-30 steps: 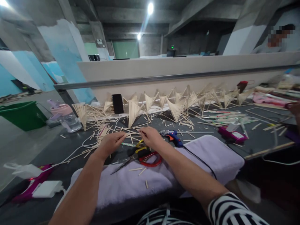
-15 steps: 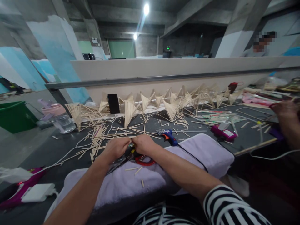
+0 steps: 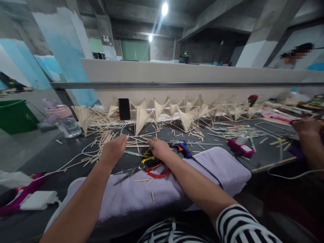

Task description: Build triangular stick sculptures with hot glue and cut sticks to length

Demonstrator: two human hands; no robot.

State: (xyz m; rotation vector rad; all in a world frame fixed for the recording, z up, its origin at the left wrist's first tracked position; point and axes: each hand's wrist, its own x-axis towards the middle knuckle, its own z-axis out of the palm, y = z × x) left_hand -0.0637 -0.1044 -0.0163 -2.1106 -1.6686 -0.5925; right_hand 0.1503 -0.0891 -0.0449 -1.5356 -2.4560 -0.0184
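Observation:
My left hand (image 3: 114,148) is over the dark table with its fingers pinched together among thin wooden sticks (image 3: 138,146). Whatever lies in that pinch is too small to tell. My right hand (image 3: 160,148) is a short way to the right, fingers bent and closed at the stick ends; its grip is partly hidden. Below it, scissors (image 3: 130,174) with red handles and a yellow-handled tool (image 3: 146,160) rest at the edge of a lilac cloth-covered pad (image 3: 141,199). A blue glue gun (image 3: 185,148) lies just right of my right hand.
Several twisted stick structures (image 3: 141,118) line the table's back, beside a black phone (image 3: 124,109). On the left stand a water bottle (image 3: 67,123) and a green bucket (image 3: 15,116). A magenta device (image 3: 241,147) lies to the right, near another person's hand (image 3: 307,130).
My hands have parted: the left went up and left, the right slightly up. The scissors and yellow-handled tool are now more visible. The camera view has shifted a little.

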